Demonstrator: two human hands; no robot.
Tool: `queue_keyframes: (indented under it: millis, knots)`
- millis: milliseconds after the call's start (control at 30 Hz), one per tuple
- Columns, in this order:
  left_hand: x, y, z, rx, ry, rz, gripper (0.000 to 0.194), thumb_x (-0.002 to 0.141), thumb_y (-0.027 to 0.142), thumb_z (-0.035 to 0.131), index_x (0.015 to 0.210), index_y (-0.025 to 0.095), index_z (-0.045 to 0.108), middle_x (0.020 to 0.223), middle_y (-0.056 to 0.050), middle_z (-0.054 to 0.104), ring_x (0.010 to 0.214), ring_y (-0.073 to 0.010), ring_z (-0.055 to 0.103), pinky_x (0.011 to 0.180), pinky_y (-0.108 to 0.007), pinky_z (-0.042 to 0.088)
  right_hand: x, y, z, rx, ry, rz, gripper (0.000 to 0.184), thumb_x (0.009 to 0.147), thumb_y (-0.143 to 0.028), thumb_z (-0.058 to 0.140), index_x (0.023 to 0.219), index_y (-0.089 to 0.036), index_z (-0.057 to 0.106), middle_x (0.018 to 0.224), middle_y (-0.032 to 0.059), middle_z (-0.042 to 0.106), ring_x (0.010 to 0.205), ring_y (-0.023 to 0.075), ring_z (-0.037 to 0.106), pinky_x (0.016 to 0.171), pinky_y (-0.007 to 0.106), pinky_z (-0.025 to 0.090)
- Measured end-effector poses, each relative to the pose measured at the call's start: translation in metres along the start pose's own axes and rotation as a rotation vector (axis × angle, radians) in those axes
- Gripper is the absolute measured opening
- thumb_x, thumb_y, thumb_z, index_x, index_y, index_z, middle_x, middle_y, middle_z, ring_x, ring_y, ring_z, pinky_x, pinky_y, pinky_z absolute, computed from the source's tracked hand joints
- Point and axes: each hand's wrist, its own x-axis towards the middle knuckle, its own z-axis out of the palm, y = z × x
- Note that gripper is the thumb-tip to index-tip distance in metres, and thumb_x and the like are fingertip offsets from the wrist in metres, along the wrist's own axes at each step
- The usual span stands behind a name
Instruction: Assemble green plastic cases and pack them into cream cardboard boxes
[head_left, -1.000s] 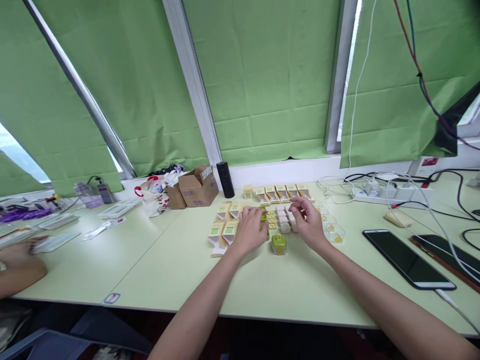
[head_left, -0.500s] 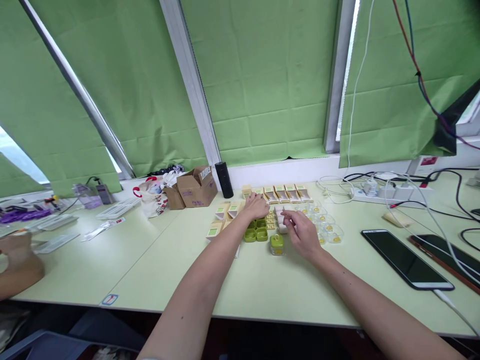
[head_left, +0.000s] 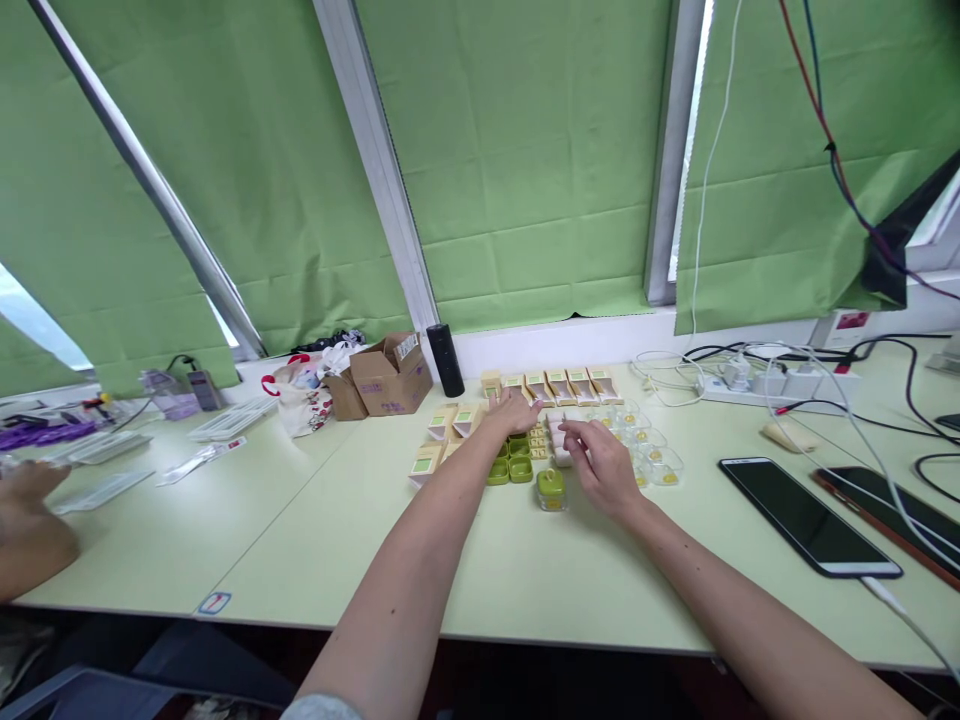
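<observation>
My left hand (head_left: 514, 412) reaches to the far side of a cluster of small parts, its fingers curled down near the back row of cream boxes with green labels (head_left: 570, 384). What it holds, if anything, is hidden. My right hand (head_left: 602, 462) hovers with bent, parted fingers over small white blocks (head_left: 559, 440) beside several clear lids (head_left: 651, 452). Green square cases (head_left: 513, 465) lie below my left hand. One closed green case (head_left: 550, 489) stands alone at the front. More cream boxes (head_left: 439, 440) lie to the left.
A black cylinder (head_left: 445, 360) and an open cardboard box (head_left: 390, 373) stand at the back. Two phones (head_left: 810, 515) and a power strip (head_left: 772, 385) with tangled cables are on the right. Another person's hand (head_left: 26, 515) rests at the far left by clear trays (head_left: 101, 487).
My left hand moved from the front of the cluster to its far side, uncovering the green cases. My right hand slid slightly left and nearer. The other person's hand shifted.
</observation>
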Motion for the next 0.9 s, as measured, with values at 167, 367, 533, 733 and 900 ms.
queue_keyframes:
  millis: [167,367,533,733,900]
  knots:
    - [-0.007,-0.014,-0.017,0.029,0.077,0.061,0.058,0.107,0.051,0.031,0.123,0.017,0.074,0.156,-0.017,0.057,0.149,-0.0390,0.047,0.124,-0.061,0.031,0.000,0.000,-0.001,0.018,0.013,0.014,0.025,0.110,-0.030,0.044,0.120,-0.023,0.065,0.088,0.0055,0.070,0.083,0.0252,0.063,0.077,0.041,0.049]
    - [-0.027,-0.026,-0.035,0.030,0.195,0.107,0.047,0.106,0.041,0.037,0.128,0.014,0.069,0.162,-0.017,0.048,0.135,-0.0325,0.061,0.120,-0.047,0.044,0.001,-0.002,-0.001,0.081,0.037,0.075,0.025,0.109,-0.033,0.045,0.120,-0.024,0.066,0.090,0.0053,0.071,0.084,0.0250,0.064,0.080,0.041,0.050]
    - [-0.067,-0.030,-0.033,0.031,0.323,0.168,0.047,0.105,0.034,0.040,0.142,0.011,0.055,0.165,-0.020,0.040,0.145,-0.0340,0.053,0.127,-0.050,0.037,0.004,-0.006,-0.004,0.155,0.079,0.134,0.026,0.108,-0.038,0.048,0.117,-0.025,0.067,0.091,0.0052,0.072,0.086,0.0255,0.066,0.083,0.041,0.051]
    - [-0.140,-0.016,-0.024,0.068,0.618,0.303,0.054,0.107,0.036,0.041,0.153,0.008,0.040,0.163,-0.025,0.043,0.153,-0.0377,0.046,0.127,-0.057,0.039,0.011,-0.010,-0.004,0.257,0.047,0.297,0.031,0.103,-0.048,0.054,0.108,-0.024,0.073,0.091,0.0065,0.078,0.085,0.0264,0.067,0.079,0.040,0.049]
    - [-0.199,0.003,-0.014,0.155,0.628,0.414,0.064,0.105,0.032,0.047,0.161,0.007,0.031,0.163,-0.024,0.045,0.153,-0.0369,0.046,0.131,-0.056,0.034,0.019,-0.015,-0.002,0.500,-0.049,0.545,0.058,0.093,-0.068,0.063,0.125,-0.021,0.071,0.101,0.0102,0.083,0.081,0.0258,0.070,0.071,0.038,0.052]
